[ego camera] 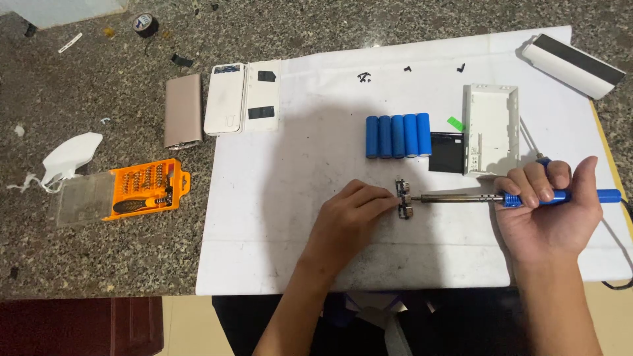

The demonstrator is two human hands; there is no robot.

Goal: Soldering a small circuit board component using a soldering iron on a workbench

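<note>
The small metal-ported circuit board (403, 198) is pinned by the left hand (349, 221), just below the row of five blue cylindrical cells (398, 136). The blue-handled soldering iron (508, 196), clasped in the right hand (550, 211), touches it. Disassembly appears complete; soldering appears underway.

Five blue battery cells (398, 136), two power banks (183, 110), one soldering iron (488, 197).

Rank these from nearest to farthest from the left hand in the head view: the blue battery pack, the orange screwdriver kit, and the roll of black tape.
From the left hand:
1. Blue battery pack, just above it on the white sheet.
2. Orange screwdriver kit, far left on the granite.
3. Roll of black tape, top left corner.
</note>
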